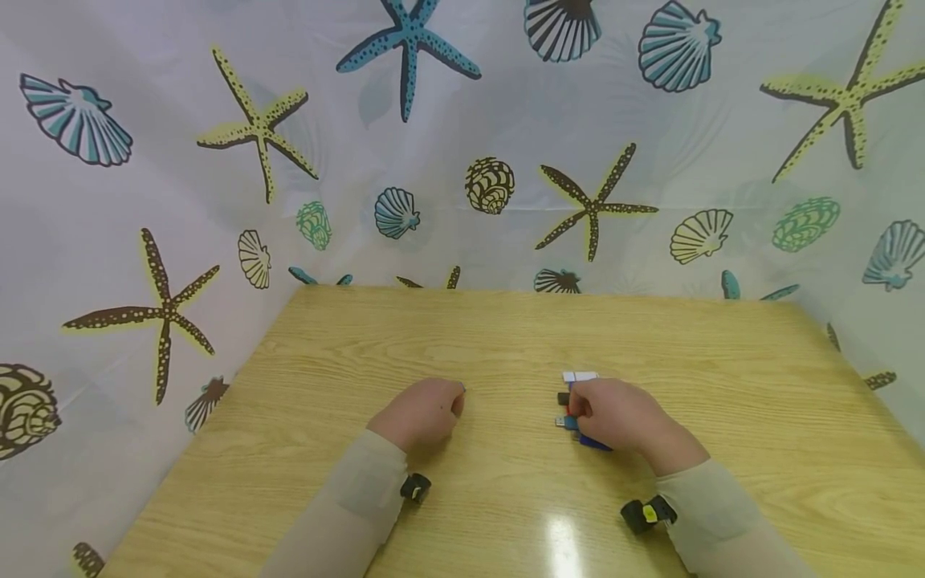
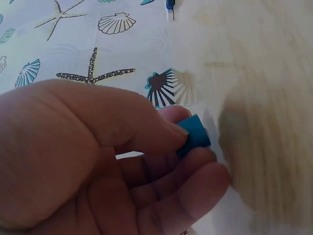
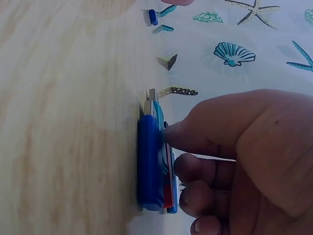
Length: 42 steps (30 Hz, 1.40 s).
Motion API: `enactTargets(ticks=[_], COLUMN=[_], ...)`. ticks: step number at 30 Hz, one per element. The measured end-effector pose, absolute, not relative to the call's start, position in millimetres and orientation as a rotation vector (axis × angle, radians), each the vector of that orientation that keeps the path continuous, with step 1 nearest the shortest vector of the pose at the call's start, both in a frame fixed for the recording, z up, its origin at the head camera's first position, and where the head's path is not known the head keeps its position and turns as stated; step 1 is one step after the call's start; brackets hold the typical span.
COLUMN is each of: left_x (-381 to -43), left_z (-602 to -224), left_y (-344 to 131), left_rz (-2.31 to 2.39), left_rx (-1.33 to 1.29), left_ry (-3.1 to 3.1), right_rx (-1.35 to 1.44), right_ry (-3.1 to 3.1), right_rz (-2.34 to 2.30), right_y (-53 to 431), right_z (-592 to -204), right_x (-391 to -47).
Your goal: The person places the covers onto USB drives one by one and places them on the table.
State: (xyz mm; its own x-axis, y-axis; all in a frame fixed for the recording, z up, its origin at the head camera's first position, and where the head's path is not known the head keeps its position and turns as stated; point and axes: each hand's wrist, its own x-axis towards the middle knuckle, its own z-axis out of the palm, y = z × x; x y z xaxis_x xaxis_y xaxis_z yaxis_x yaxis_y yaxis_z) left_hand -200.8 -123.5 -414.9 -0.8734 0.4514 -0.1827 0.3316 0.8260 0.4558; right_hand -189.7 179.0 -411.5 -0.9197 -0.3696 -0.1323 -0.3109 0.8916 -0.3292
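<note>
A small teal-blue cap (image 2: 194, 134) is pinched between the thumb and fingers of my left hand (image 1: 425, 411), held close over the wooden table. My right hand (image 1: 617, 413) is over a row of USB flash drives, with thumb and curled fingertips gripping one in the middle that they largely hide. Nearest the right wrist camera lies a dark blue flash drive (image 3: 150, 164). Beside it are a light-blue drive with a metal plug (image 1: 565, 421) and a red drive (image 3: 168, 193). A white drive (image 1: 580, 376) shows at the row's far end, with a black drive end (image 1: 563, 398) below it.
The wood-grain table (image 1: 347, 337) stretches out around both hands. A white curtain (image 1: 448, 136) printed with starfish and shells hangs along its back and sides. Black wrist straps (image 1: 415, 488) sit on both sleeves.
</note>
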Motion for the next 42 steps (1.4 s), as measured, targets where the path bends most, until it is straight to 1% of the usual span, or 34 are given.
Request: enactTargets(ticks=[7, 24, 34, 42], left_x=[-200.5, -205.3, -200.5, -200.6], left_z=[-412.2, -410.3, -407.3, -407.5], left_y=[-121.3, -112.0, -105.9, -102.3], left_rz=[0.661, 0.761, 0.939, 1.026], left_rx=[0.605, 0.744, 0.664, 0.67], left_ry=[2.709, 2.734, 2.697, 2.657], right_rx=[-0.524, -0.476, -0.554, -0.721], right_ry=[2.854, 2.855, 2.885, 2.89], right_rz=[-0.436, -0.385, -0.423, -0.582], right_y=[177.3, 173.0, 175.1, 172.4], right_z=[-408.7, -414.2, -414.4, -414.8], right_x=[-188.5, -188.7, -187.2, -186.3])
